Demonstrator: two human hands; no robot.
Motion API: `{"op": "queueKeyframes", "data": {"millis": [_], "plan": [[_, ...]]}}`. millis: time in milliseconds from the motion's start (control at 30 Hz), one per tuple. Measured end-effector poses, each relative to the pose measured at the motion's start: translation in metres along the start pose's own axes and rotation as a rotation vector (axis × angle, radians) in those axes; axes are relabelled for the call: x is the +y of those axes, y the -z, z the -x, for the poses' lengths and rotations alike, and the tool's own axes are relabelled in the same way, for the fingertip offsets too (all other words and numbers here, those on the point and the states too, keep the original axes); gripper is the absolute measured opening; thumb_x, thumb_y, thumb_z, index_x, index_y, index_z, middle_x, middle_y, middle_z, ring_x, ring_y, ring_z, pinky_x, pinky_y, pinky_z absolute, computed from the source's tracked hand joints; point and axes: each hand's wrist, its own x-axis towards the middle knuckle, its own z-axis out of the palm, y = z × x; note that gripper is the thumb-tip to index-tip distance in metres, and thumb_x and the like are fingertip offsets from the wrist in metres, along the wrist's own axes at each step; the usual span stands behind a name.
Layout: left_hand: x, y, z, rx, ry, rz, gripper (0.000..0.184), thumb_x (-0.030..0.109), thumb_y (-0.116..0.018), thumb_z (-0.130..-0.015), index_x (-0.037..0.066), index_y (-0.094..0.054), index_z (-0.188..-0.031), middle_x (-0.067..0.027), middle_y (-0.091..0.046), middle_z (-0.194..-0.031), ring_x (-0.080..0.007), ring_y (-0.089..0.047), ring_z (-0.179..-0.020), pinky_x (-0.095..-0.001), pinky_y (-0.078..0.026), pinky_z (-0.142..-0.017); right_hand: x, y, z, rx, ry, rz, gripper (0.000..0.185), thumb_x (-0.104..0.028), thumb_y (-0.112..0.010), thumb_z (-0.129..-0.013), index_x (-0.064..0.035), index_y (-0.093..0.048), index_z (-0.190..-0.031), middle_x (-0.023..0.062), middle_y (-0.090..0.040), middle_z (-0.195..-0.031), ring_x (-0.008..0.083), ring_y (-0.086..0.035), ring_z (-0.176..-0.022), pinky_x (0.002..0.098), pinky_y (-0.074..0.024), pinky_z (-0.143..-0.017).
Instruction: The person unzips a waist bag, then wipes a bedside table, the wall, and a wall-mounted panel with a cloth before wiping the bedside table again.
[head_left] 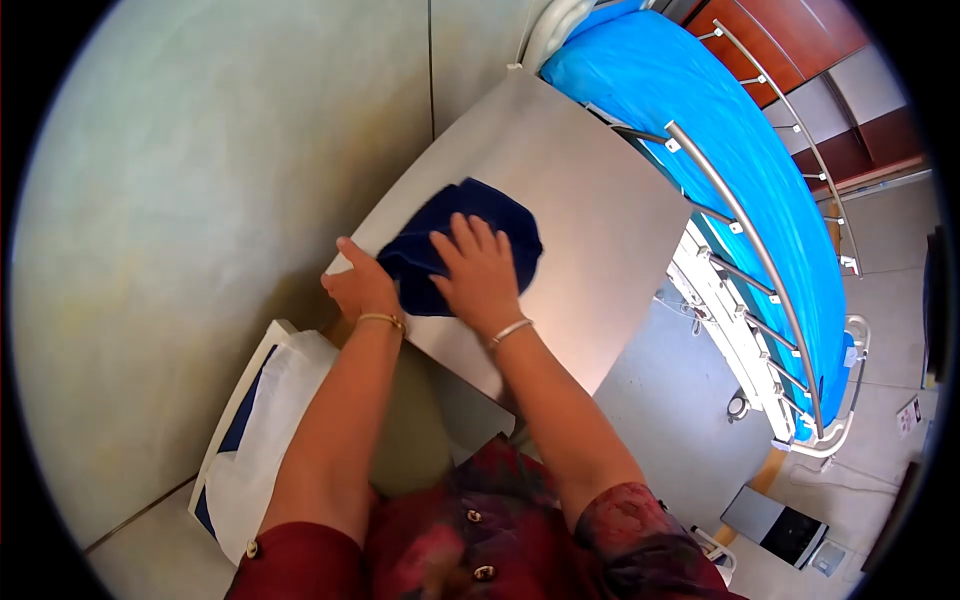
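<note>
A dark navy cloth (470, 200) lies folded or bunched on the metallic top of a bedside table (590, 200). My right hand (478, 275) rests flat on the cloth with its fingers spread. At the table's left edge is my left hand (362, 285), its thumb raised and fingers apart, close to the cloth's left corner. Part of its fingers is hidden around the table edge, so I cannot tell how firmly it touches there. A bracelet circles each wrist.
Right of the table stands a bed with a blue cover (700, 130) and metal side rails (745, 220). A wall (230, 170) runs along the left. A chair or box with white cloth (270, 430) is at lower left. A grey-and-black device (775, 525) sits at lower right.
</note>
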Motion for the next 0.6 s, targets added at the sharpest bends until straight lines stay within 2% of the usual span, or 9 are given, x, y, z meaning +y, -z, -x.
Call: {"op": "queueKeyframes", "data": {"millis": [233, 300, 333, 400, 433, 500, 533, 600], "plan": [[-0.010, -0.004, -0.006, -0.065, -0.008, 0.093, 0.074, 0.056, -0.040, -0.083, -0.009, -0.039, -0.118, -0.0246, -0.052, -0.113, -0.0377, -0.053, -0.102, -0.0441, -0.042, -0.087, 0.048, 0.053, 0.091, 0.037, -0.257, 0.205, 0.055, -0.028, -0.070, -0.066, -0.0159, -0.053, -0.117, 0.0120, -0.041, -0.130, 0.0319, -0.037, -0.120, 0.0510, -0.0297, -0.096], [-0.016, -0.008, -0.012, -0.095, -0.014, 0.193, 0.066, 0.047, -0.042, -0.086, -0.010, -0.039, -0.119, -0.0254, -0.050, -0.115, -0.0380, -0.052, -0.104, -0.0433, -0.041, -0.089, 0.056, 0.057, 0.097, 0.057, -0.271, 0.231, 0.054, -0.029, -0.069, -0.068, -0.0156, -0.053, -0.118, 0.0130, -0.040, -0.131, 0.0322, -0.036, -0.120, 0.0512, -0.0294, -0.096], [-0.023, -0.014, -0.023, -0.096, -0.014, 0.194, 0.066, 0.047, -0.042, -0.086, -0.010, -0.039, -0.119, -0.0254, -0.050, -0.115, -0.0380, -0.052, -0.104, -0.0433, -0.041, -0.089, 0.057, 0.057, 0.096, 0.061, -0.272, 0.242, 0.054, -0.029, -0.068, -0.069, -0.0155, -0.053, -0.118, 0.0134, -0.040, -0.131, 0.0323, -0.036, -0.121, 0.0512, -0.0293, -0.096], [-0.033, -0.019, -0.037, -0.173, -0.048, 0.480, 0.056, 0.036, -0.043, -0.087, -0.011, -0.041, -0.118, -0.0258, -0.050, -0.116, -0.0383, -0.051, -0.105, -0.0433, -0.040, -0.090, 0.057, 0.057, 0.093, 0.057, -0.296, 0.262, 0.053, -0.030, -0.068, -0.069, -0.0156, -0.052, -0.119, 0.0135, -0.039, -0.132, 0.0323, -0.035, -0.121, 0.0512, -0.0292, -0.096], [-0.032, -0.018, -0.039, -0.172, -0.045, 0.477, 0.056, 0.036, -0.043, -0.087, -0.011, -0.041, -0.118, -0.0258, -0.050, -0.116, -0.0383, -0.051, -0.105, -0.0433, -0.040, -0.090, 0.058, 0.056, 0.089, 0.054, -0.315, 0.283, 0.053, -0.031, -0.067, -0.070, -0.0157, -0.052, -0.119, 0.0136, -0.039, -0.132, 0.0322, -0.035, -0.121, 0.0512, -0.0291, -0.096], [-0.030, -0.017, -0.041, -0.019, -0.163, 0.209, 0.051, 0.031, -0.044, -0.087, -0.011, -0.043, -0.116, -0.0272, -0.048, -0.118, -0.0395, -0.050, -0.105, -0.0427, -0.041, -0.089, 0.063, 0.055, 0.083, 0.040, -0.339, 0.300, 0.053, -0.031, -0.065, -0.072, -0.0157, -0.051, -0.120, 0.0138, -0.038, -0.133, 0.0325, -0.034, -0.122, 0.0506, -0.0285, -0.097], [-0.028, -0.018, -0.048, -0.019, -0.158, 0.208, 0.051, 0.031, -0.044, -0.087, -0.011, -0.043, -0.116, -0.0272, -0.048, -0.118, -0.0395, -0.050, -0.105, -0.0427, -0.041, -0.089, 0.067, 0.055, 0.078, 0.035, -0.362, 0.319, 0.052, -0.032, -0.063, -0.074, -0.0158, -0.050, -0.122, 0.0141, -0.037, -0.134, 0.0327, -0.033, -0.123, 0.0500, -0.0279, -0.098], [-0.024, -0.014, -0.069, 0.183, -0.778, -0.101, 0.047, 0.030, -0.045, -0.087, -0.009, -0.047, -0.113, -0.0264, -0.052, -0.113, -0.0390, -0.052, -0.101, -0.0422, -0.041, -0.086, 0.077, 0.050, 0.068, 0.032, -0.370, 0.342, 0.053, -0.033, -0.062, -0.075, -0.0165, -0.049, -0.123, 0.0139, -0.037, -0.134, 0.0328, -0.032, -0.124, 0.0503, -0.0279, -0.098]]}}
